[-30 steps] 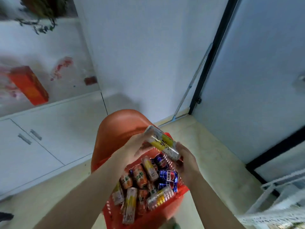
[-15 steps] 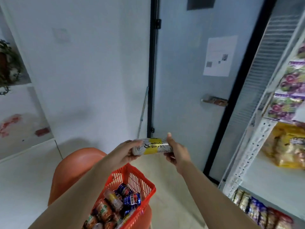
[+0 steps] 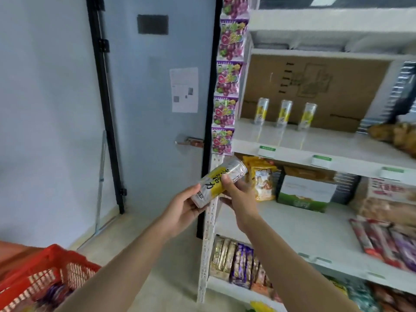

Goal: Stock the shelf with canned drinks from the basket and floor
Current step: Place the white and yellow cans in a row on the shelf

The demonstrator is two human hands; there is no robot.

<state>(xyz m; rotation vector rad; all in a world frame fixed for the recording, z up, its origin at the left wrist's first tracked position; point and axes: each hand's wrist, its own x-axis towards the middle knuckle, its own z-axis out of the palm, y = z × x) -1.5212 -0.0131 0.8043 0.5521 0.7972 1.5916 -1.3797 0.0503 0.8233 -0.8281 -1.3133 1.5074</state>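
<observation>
Both hands hold one tall silver and yellow can (image 3: pixel 219 182), tilted with its top toward the upper right, in front of the shelf's left post. My left hand (image 3: pixel 183 207) grips its lower end and my right hand (image 3: pixel 238 194) grips its middle from the right. Three matching cans (image 3: pixel 283 113) stand upright in a row at the back of the white shelf (image 3: pixel 292 154) above. The red basket (image 3: pixel 51 266) sits at the bottom left; its contents are blurred.
A strip of purple grape-candy bags (image 3: pixel 226 91) hangs on the shelf's left post. Snack packs and boxes (image 3: pixel 301 192) fill the lower shelves. A cardboard sheet backs the can shelf. A grey door (image 3: pixel 157 109) with a handle and a paper notice stands to the left.
The view has swung up and right from the basket to the shelf. Both hands have carried the can up and tilted its top toward the shelf.
</observation>
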